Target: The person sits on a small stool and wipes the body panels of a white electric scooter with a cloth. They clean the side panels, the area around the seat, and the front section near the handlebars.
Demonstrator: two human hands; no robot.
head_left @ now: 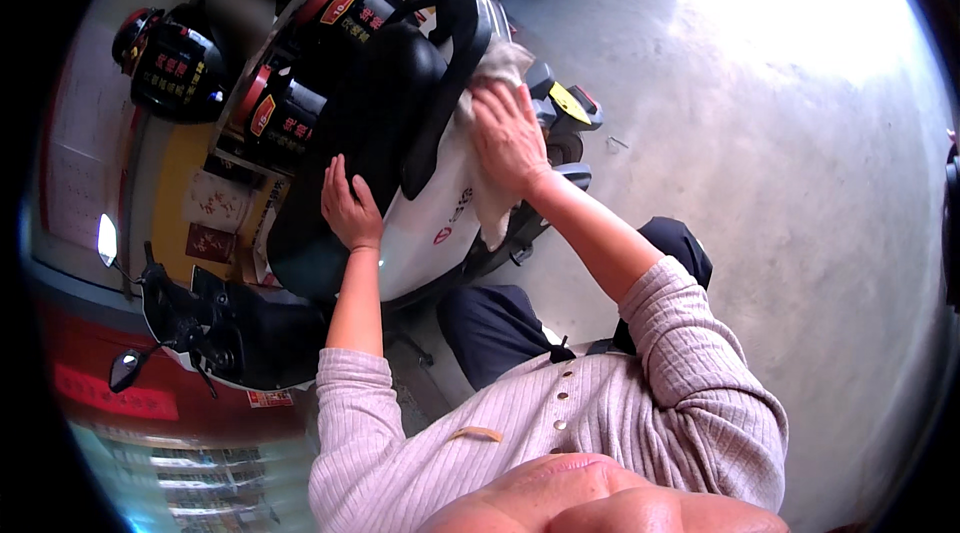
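A white electric scooter [415, 248] with a long black seat [335, 148] stands in front of me, its handlebars toward the left. On the edge of the seat rests my left hand [352, 211], fingers stretched out, with nothing in it. My right hand [508, 138] presses a pale cloth [493, 203] against the white rear side panel, just below the black grab rail [470, 33]. The cloth bunches above my fingers and hangs down beside the palm. What lies under the cloth is hidden.
Behind the scooter stand large black jars with red lids [285, 118] and another black jar [178, 73]. A mirror [125, 370] sticks out at the left. The rear light and yellow plate [570, 103] jut out on the right, above the grey floor [760, 213].
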